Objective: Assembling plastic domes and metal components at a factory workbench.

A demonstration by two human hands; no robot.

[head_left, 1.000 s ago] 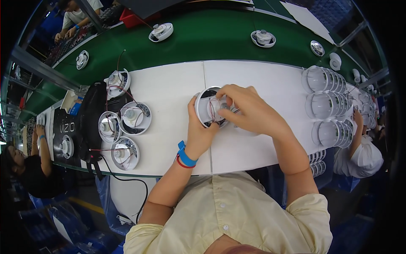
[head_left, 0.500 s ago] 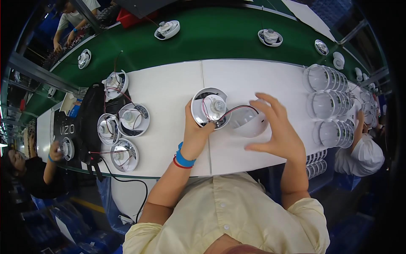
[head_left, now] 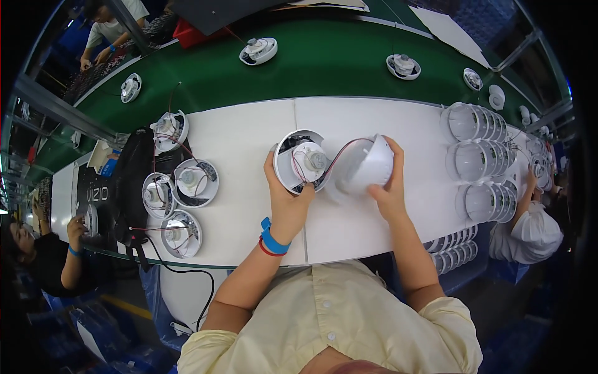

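My left hand point(head_left: 289, 209) is closed around a round white housing point(head_left: 283, 169), its open side up, over the middle of the white table. Inside the housing sit a round white part with a silvery centre, dark pieces and thin wires. My right hand point(head_left: 391, 187) grips a white dome-shaped cover point(head_left: 364, 171) by its right side, thumb low and fingers over the edge. The cover is tilted and slightly blurred. A dark red wire point(head_left: 342, 151) arches between housing and cover. The two parts are close together, and whether they touch I cannot tell.
Several similar housings point(head_left: 198, 181) with wires lie at left beside a black bag point(head_left: 134, 174). Rows of clear-looking domed covers point(head_left: 467, 159) stand at right. Beyond the table runs a green belt point(head_left: 330, 68) carrying more housings. Co-workers sit at both sides; a black cable point(head_left: 205, 299) hangs at the lower left.
My right hand, spread beside the cover before, now has hold of it, and the cover has turned and tilted. My left hand still holds the housing, moved slightly left.
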